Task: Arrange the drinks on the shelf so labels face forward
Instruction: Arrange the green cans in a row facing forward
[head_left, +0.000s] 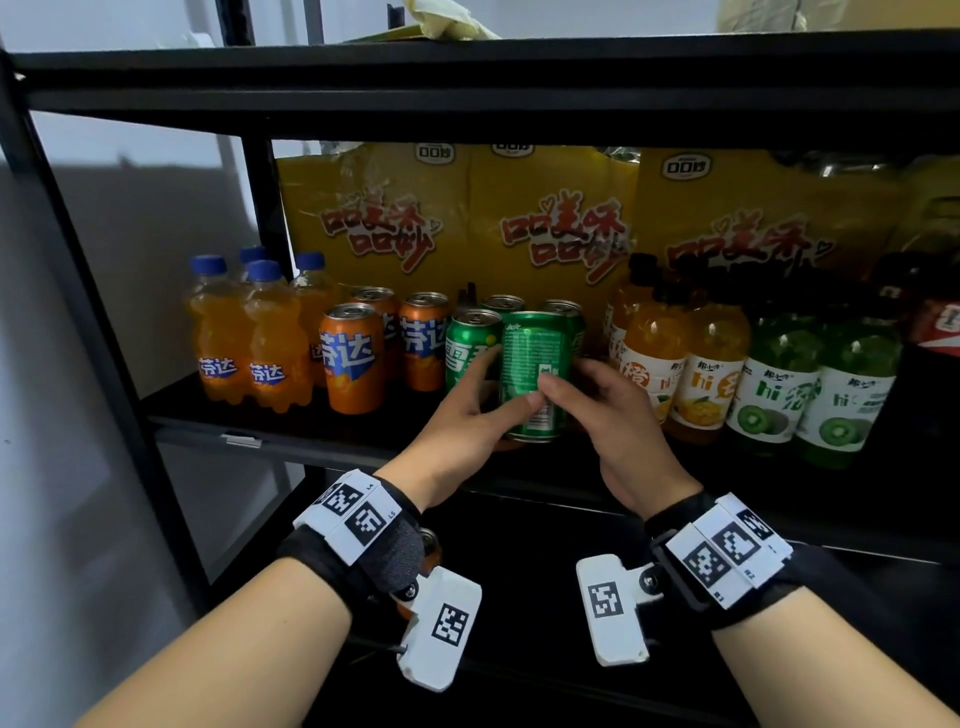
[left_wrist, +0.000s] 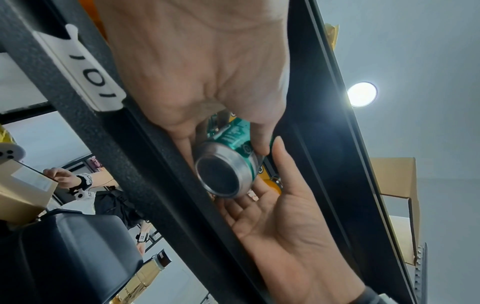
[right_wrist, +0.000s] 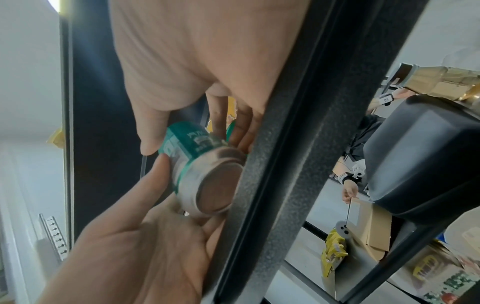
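Observation:
A green soda can is held just above the shelf's front edge, its small-print side toward me. My left hand grips it from the left, thumb across the front. My right hand grips it from the right, and the two thumbs nearly meet. The left wrist view shows the can's bare metal bottom clear of the shelf. In the right wrist view the can is pinched between both hands. Other green cans stand behind it, one logo facing forward.
Orange soda bottles and orange cans stand to the left. Orange juice bottles and kiwi drink bottles crowd the right. Yellow cartons line the back. The upper shelf hangs overhead.

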